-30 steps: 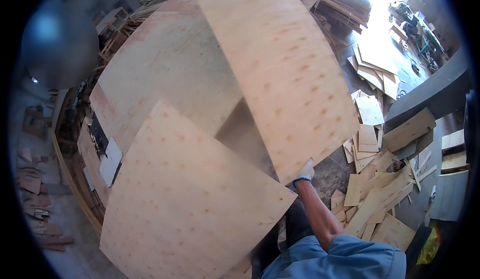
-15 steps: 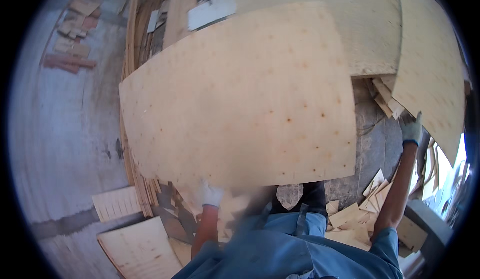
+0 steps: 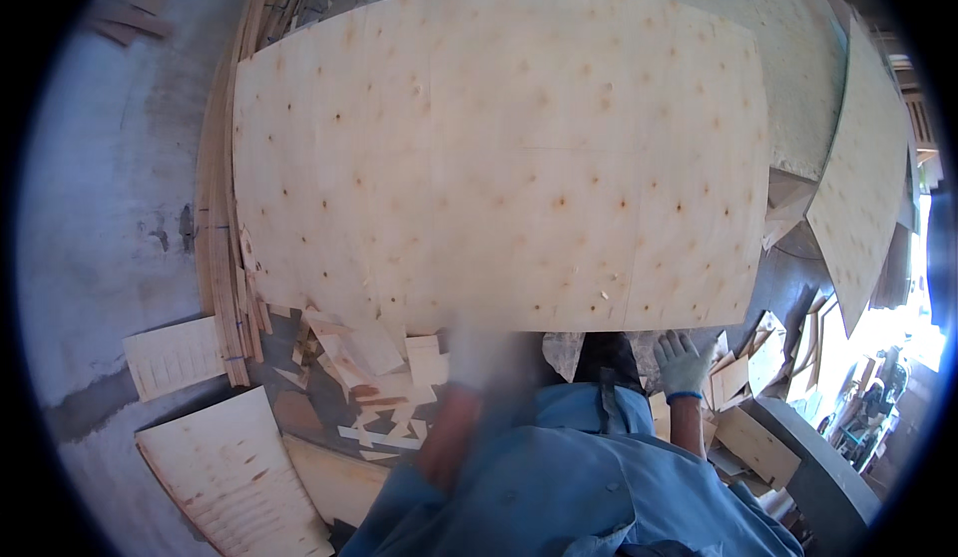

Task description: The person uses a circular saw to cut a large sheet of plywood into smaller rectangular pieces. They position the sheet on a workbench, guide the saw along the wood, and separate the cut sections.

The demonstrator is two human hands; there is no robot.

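A large pale plywood sheet (image 3: 389, 158) with brown knots lies flat in front of me, its near edge close to my waist. My right hand (image 3: 684, 362), in a white glove with a blue cuff, is just below that edge near its right end. Its fingers are spread, and it holds nothing. My left hand (image 3: 481, 342) is by the middle of the same edge, smeared by a blurred patch, so its fingers cannot be made out. A second plywood sheet (image 3: 863, 173) stands tilted at the far right, apart from both hands.
Long wood strips (image 3: 215, 248) run along the sheet's left side. Offcuts (image 3: 384, 377) litter the floor at lower left, with more scraps (image 3: 738, 377) at right. A plywood panel (image 3: 230, 467) leans at lower left. A grey curved bar (image 3: 818, 457) is at lower right.
My right hand has come away from the tilted right-hand sheet and moved left, close to my body. My left hand has shifted right along the near edge. My view has turned somewhat.
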